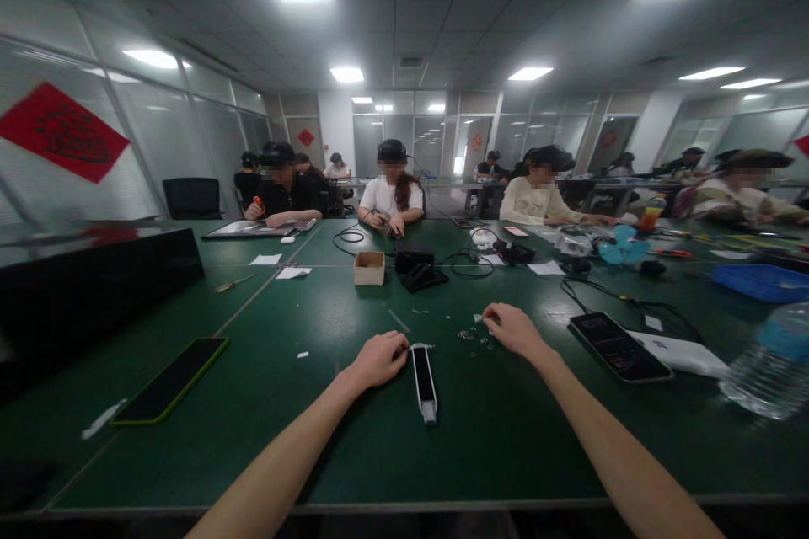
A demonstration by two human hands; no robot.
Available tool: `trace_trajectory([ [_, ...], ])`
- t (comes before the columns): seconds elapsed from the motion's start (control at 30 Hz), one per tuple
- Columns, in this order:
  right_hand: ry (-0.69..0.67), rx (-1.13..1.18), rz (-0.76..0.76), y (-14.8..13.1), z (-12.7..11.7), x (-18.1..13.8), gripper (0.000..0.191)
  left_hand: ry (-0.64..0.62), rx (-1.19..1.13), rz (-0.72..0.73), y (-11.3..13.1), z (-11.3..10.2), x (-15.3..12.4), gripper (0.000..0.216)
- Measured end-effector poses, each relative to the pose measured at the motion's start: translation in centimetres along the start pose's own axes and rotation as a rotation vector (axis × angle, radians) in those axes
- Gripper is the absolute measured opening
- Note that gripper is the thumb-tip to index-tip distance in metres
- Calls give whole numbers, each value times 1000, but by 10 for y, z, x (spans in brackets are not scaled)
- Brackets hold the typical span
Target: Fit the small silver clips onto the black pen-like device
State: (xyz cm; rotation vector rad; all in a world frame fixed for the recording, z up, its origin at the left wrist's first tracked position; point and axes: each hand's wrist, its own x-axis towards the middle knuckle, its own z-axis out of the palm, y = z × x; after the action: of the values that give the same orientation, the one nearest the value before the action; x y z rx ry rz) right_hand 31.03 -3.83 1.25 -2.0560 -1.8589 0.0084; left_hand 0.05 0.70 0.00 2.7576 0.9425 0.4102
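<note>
The green surface (506, 446) is the largest thing, its near edge running across below both forearms. Four co-workers (392, 198) sit along its far side. One blue tray (746, 288) lies at the right, beyond one clear water bottle (764, 370).

There are two phones: a lime-edged phone (174, 381) well apart at the left, and a black phone (619, 345) at the right, partly over one white box (679, 351).

The person's two hands work between them. The left hand (381, 360) has its fingers curled beside the far end of the white-framed device (424, 383); whether they grip it cannot be told. The right hand (513, 330) has fingertips drawn together by one white scrap (479, 318) (whether pinched or merely near, one cannot tell).

One small open-topped box (369, 269) stands ahead. The single device lies between the forearms, with open room on both sides and toward the near edge. Smallest are the rings (468, 335), roughly a dozen, too tiny to count surely, scattered just left of the right hand.
</note>
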Motion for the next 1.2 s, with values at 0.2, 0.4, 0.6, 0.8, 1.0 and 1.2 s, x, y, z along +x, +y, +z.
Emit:
trace_trajectory([
  [0.2,-48,-57,4,4,10,4,17,-8,1,-11,1,-1,0,15],
  [0.4,-66,-51,-32,3,8,3,20,-4,-8,-11,1,-1,-1,15],
  [0.6,-109,-77,-216,-2,15,5,24,14,-24,7,-2,1,-1,14],
  [0.8,-144,-114,-201,-3,19,11,21,8,-10,7,-2,0,-1,14],
  [1.0,-204,-149,-152,-2,18,12,18,18,18,16,-2,2,0,14],
  [1.2,-203,-100,-181,0,17,9,23,23,16,14,-2,1,0,13],
])
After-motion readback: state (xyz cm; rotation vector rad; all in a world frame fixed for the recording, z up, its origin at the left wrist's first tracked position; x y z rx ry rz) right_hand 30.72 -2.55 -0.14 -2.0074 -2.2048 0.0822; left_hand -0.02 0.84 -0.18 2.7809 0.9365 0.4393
